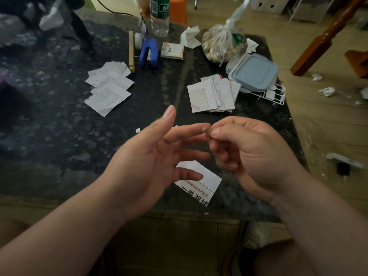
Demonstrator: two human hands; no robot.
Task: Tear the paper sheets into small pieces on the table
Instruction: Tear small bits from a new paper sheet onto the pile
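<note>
My left hand [157, 154] hovers over the dark table [59, 136] with fingers spread and relaxed, holding nothing. My right hand [245, 150] is curled beside it and pinches a tiny paper scrap [205, 129] between thumb and forefinger, right at my left fingertip. Below the hands a torn printed piece [205, 184] lies on the table, partly hidden by my left fingers. A pile of torn printed pieces [109, 86] lies at the left. A second stack of torn pieces [211, 94] lies at the right. A small white scrap [138, 130] lies near my left thumb.
Along the back stand a water bottle [159, 16], a blue stapler [149, 52], a notepad [172, 50], crumpled tissue [190, 37] and a tied plastic bag [223, 44]. A lidded blue box [254, 71] sits on a white rack [276, 96]. Crumpled paper [326, 91] litters the floor at right.
</note>
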